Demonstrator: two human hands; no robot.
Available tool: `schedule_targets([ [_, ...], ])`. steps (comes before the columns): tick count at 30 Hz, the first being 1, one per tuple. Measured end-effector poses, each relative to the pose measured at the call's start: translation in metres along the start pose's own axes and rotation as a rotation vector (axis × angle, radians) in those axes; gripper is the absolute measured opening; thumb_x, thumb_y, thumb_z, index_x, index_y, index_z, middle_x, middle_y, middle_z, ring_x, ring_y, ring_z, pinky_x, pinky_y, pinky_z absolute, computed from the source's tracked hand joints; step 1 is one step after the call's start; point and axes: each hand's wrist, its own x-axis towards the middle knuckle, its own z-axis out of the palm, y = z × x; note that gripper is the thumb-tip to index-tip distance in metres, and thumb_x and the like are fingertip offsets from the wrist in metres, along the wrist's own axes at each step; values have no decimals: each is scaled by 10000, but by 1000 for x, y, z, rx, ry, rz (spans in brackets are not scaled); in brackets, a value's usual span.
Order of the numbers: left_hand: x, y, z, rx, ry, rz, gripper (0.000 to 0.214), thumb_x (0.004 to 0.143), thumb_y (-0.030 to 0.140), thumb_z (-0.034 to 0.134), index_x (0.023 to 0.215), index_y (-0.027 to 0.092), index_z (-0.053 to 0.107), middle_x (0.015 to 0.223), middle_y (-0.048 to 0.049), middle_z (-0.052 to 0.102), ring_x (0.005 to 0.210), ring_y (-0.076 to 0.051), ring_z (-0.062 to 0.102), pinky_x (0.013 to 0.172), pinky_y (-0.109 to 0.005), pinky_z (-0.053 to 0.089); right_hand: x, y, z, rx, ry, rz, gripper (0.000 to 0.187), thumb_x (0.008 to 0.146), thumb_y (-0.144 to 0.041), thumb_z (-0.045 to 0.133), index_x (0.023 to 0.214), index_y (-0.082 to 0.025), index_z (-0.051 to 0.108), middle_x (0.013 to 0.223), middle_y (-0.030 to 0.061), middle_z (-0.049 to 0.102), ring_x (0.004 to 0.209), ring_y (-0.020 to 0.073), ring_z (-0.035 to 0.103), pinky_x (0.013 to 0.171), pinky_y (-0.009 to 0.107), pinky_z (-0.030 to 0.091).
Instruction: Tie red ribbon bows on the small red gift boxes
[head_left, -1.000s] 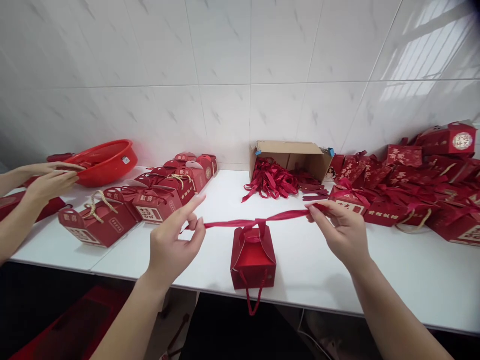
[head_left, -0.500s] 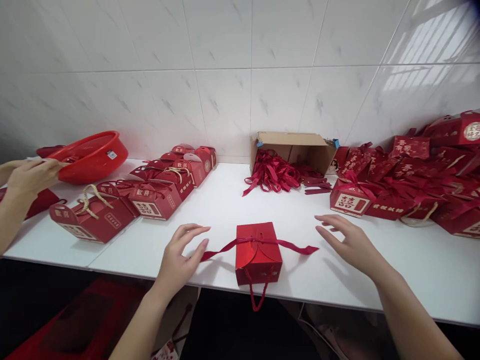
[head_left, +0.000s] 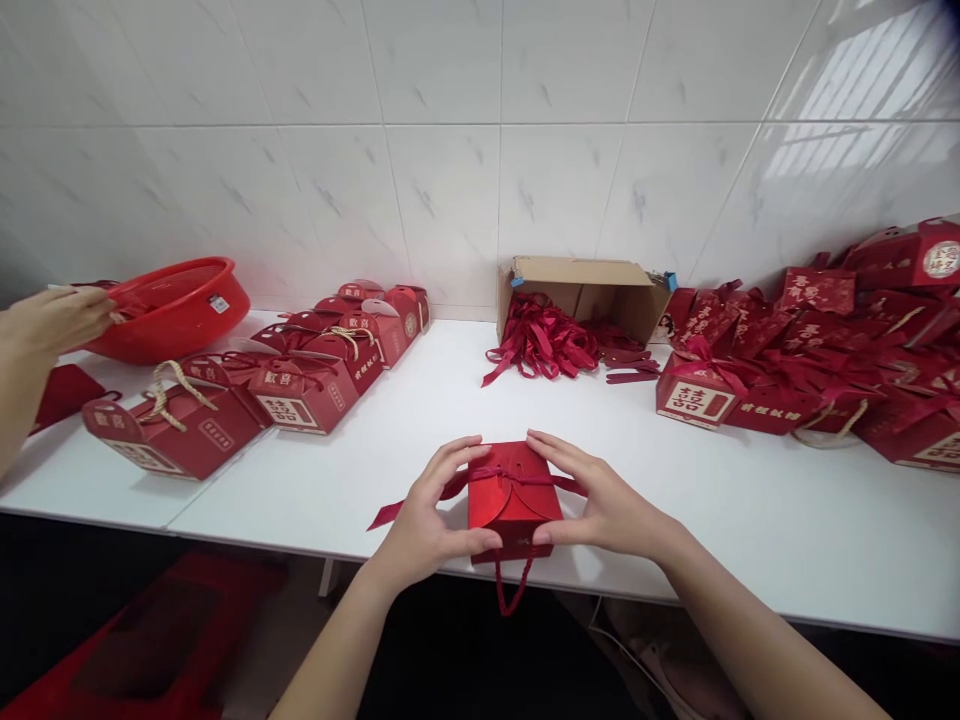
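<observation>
A small red gift box (head_left: 501,502) sits at the front edge of the white table, its top flaps folded down. Across its top runs a dark red ribbon (head_left: 386,514), crossed at the middle, with a tail out to each side. A red cord handle (head_left: 514,603) hangs from the box's near side, past the table edge. My left hand (head_left: 429,522) grips the left side of the box, thumb at the near face and fingers at the far corner. On the right side my right hand (head_left: 604,508) holds it the same way, covering the end of the right tail.
Ribbons (head_left: 544,340) spill from a cardboard box (head_left: 581,270) by the tiled wall. Finished-looking red boxes (head_left: 772,405) are piled at right; more boxes (head_left: 304,395) stand in rows at left. Another person's hand (head_left: 56,318) reaches to a red plastic basin (head_left: 169,315).
Both my hands have come inward from either side and closed around the red gift box. The other person's hand has shifted slightly at the basin.
</observation>
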Motion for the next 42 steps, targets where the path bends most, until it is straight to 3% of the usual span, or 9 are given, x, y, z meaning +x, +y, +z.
schedule_targets([
  [7,-1,-6,3,-15,17,-12,799,536,527,783,1259,318,515,1458,-94,324,1334,-342,320,1051,-432,372,-2,2,0,27,-21,23,960,617,-534,748,1431,-271,312,1503,119,270,1377,314,259,1108,525,272],
  [11,-5,-11,2,-221,49,-29,790,694,694,520,1360,297,372,1494,-101,259,1375,-316,243,1072,-424,341,-6,7,-6,159,-26,56,894,721,-576,640,1458,-316,208,1528,98,210,1369,303,284,1069,500,348],
  [14,-3,-11,-1,-274,136,-124,470,859,543,447,1238,264,438,1366,-108,398,1304,-259,353,1021,-404,382,-9,10,-9,236,51,172,605,883,-531,442,1422,-298,295,1483,111,300,1273,263,436,989,463,444],
  [17,0,-10,-3,-289,171,-173,262,849,407,548,1026,224,485,1121,-78,505,1118,-218,484,923,-352,431,-11,9,-9,277,73,273,447,927,-505,348,1257,-229,469,1287,118,503,1100,226,565,931,431,478],
  [20,2,-9,-1,-341,146,-177,234,820,363,594,939,219,454,995,-40,486,975,-178,503,804,-290,455,-11,5,-7,293,38,279,457,905,-510,407,1266,-231,411,1088,80,557,784,145,613,761,343,521],
  [23,4,-10,3,-343,121,-188,245,805,332,613,921,226,425,948,-19,450,917,-158,484,743,-268,451,-10,-2,-6,231,-13,259,698,808,-502,588,1391,-297,264,1056,55,539,587,84,520,575,261,474],
  [30,5,-11,5,-321,107,-186,247,807,294,601,949,231,409,967,-23,442,942,-162,459,758,-282,440,1,-19,-4,169,-125,159,756,747,-474,671,1407,-288,352,1236,57,576,1036,218,566,899,333,450],
  [38,9,-11,5,-343,81,-252,287,780,307,631,940,237,403,926,-3,454,869,-143,475,706,-257,421,-2,-16,-4,204,-136,173,756,761,-518,639,1392,-250,320,1201,88,564,989,213,563,847,330,451],
  [42,10,-17,1,-328,39,-295,277,780,354,628,901,218,418,831,20,457,768,-120,466,688,-253,391,-6,-6,-4,271,-29,285,445,931,-555,246,1192,-230,401,843,27,586,750,157,534,719,309,426],
])
